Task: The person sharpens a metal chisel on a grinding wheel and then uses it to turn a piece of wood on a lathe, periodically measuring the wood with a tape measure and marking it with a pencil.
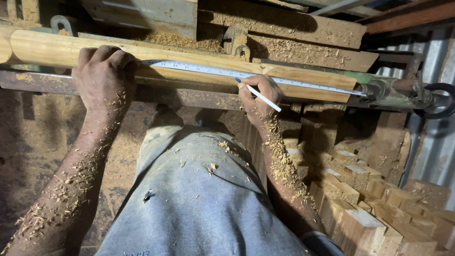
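Observation:
A long pale wooden workpiece (199, 59) lies mounted across a lathe. A white measuring tape (294, 81) is stretched along its top towards the right end. My left hand (102, 78) grips the wood at the left and pins the tape's end under its fingers. Near the middle, my right hand (258, 95) holds a white pen (260, 96) with a blue tip, and the tip touches the wood right below the tape. Sawdust and shavings cover both forearms.
The lathe's metal bed (189, 97) runs under the wood, with a green tailstock and a hand wheel (438, 99) at the right. Several cut wooden blocks (369, 199) are stacked at lower right. Shavings lie on the boards behind. Corrugated metal wall at far right.

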